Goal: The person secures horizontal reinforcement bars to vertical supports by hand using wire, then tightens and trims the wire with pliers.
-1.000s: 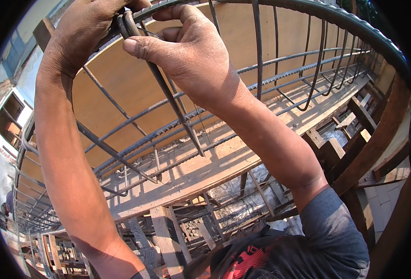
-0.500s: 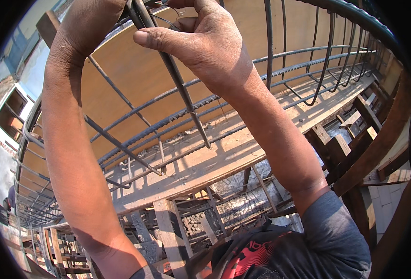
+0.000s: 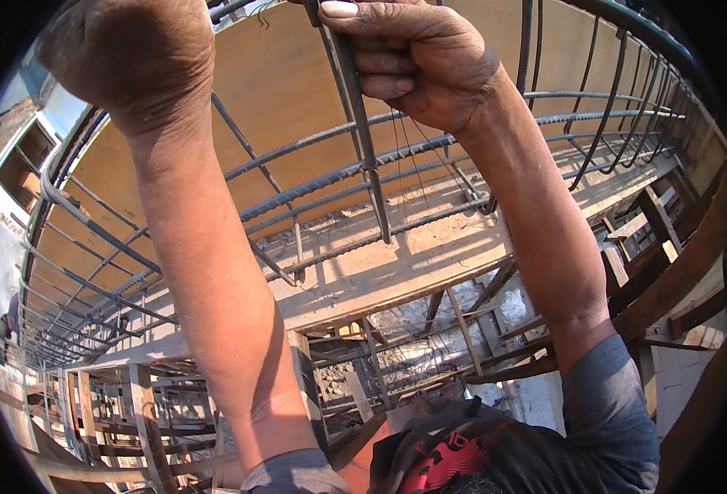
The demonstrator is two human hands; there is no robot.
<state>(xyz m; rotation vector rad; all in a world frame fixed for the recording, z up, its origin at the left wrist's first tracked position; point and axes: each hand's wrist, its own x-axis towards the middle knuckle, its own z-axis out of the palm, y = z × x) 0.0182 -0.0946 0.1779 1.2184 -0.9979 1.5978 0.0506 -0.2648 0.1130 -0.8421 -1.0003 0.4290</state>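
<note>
My left hand [image 3: 125, 62] is raised at the upper left. Its fingers are hidden behind the wrist and cut off by the frame, so what they hold does not show. My right hand [image 3: 417, 58] is closed at the top, fingers curled, the thumb and forefinger at an upright steel stirrup [image 3: 362, 132]. Thin tie wires [image 3: 402, 156] hang down from below its curled fingers. Behind the stirrup, ribbed reinforcing bars [image 3: 314, 188] run along the cage, in front of a yellowish formwork panel [image 3: 273, 82].
A wooden base board [image 3: 429, 235] runs under the cage. Further stirrups [image 3: 586, 107] stand at the right, near a thick bar [image 3: 652, 33] along the top. Timber props [image 3: 145, 420] and bracing stand below, with rubble [image 3: 417, 362] among them. A white building [image 3: 5, 181] is at the left.
My left hand has moved left, away from the stirrup top. My right hand has shifted slightly right, its fingers now curled at the stirrup. The view has shifted a little.
</note>
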